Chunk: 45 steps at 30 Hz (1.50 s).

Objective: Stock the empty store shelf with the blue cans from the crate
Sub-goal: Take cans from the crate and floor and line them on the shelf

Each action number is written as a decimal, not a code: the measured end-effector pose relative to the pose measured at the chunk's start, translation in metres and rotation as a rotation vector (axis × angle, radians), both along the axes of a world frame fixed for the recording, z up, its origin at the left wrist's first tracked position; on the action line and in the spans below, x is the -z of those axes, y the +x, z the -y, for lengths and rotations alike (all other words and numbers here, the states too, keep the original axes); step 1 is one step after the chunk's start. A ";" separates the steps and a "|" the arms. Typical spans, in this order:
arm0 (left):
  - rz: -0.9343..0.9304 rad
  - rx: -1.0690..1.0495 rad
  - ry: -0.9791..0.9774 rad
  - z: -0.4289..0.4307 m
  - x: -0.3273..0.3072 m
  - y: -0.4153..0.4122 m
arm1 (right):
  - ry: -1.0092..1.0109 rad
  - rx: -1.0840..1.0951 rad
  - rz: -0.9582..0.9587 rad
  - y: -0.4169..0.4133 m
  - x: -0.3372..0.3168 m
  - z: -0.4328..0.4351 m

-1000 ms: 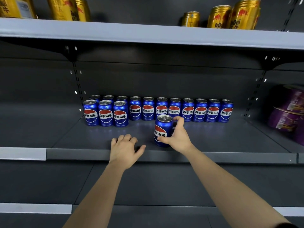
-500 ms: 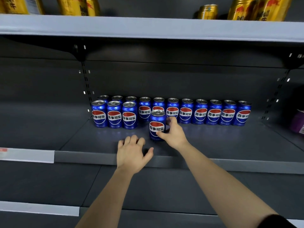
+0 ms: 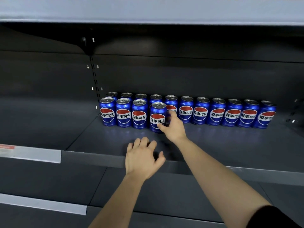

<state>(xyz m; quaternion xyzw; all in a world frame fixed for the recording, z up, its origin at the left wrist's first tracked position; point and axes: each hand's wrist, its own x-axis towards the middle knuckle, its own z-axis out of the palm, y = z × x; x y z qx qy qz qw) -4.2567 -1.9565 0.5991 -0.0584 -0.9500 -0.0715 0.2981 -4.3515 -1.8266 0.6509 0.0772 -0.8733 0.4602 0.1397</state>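
Observation:
My right hand (image 3: 173, 127) grips a blue can (image 3: 157, 117) that stands upright on the dark grey shelf (image 3: 222, 145), right beside three front-row blue cans (image 3: 123, 113). A back row of several blue cans (image 3: 217, 113) runs along the shelf's rear to the right. My left hand (image 3: 142, 157) rests palm down on the shelf's front edge, fingers spread and holding nothing. The crate is not in view.
An upper shelf (image 3: 148, 10) overhangs the cans. A slotted upright (image 3: 94, 71) marks the bay's left side, with another bay to its left carrying a grey price strip (image 3: 32, 153). A lower shelf (image 3: 49, 178) lies below.
My right hand has pushed the can back and to the left, up next to the front-row cans. My left hand stays on the shelf edge. The camera moved closer.

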 end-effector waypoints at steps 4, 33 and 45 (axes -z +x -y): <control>-0.014 0.001 0.002 0.000 -0.001 0.000 | 0.015 0.004 0.000 -0.006 0.000 0.005; 0.150 -0.031 -0.082 -0.003 -0.008 0.008 | 0.200 0.068 0.056 0.068 0.008 -0.052; 0.033 0.079 0.053 -0.042 0.027 0.097 | 0.025 0.122 -0.110 0.166 0.020 -0.109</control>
